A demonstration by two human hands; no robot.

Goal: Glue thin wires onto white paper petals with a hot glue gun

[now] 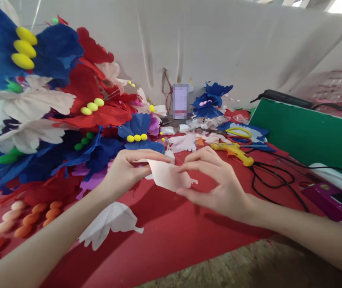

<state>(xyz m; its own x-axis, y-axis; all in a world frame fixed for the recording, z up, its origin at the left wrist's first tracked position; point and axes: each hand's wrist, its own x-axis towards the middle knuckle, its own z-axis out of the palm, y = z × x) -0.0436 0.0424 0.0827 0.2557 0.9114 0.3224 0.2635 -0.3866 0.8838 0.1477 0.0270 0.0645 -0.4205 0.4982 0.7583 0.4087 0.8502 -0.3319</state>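
Observation:
Between my hands, above the red table, is a pale pink fabric wing piece [168,176], curved and with a small tail at its right end. My left hand [132,164] pinches its left edge between thumb and fingers. Its right side is gripped by my right hand [213,180], with the thumb below and the fingertips above. A second white wing piece [111,224] lies folded on the table below my left forearm. Orange bead strips [34,220] lie at the left, near that forearm.
Blue, red and white fabric butterflies [93,108] with yellow beads crowd the left. Toward the right lie a yellow glue gun [233,153], yellow-handled scissors [238,133], black cables [267,186] and a purple power strip [333,204]. A green board [305,136] leans behind them.

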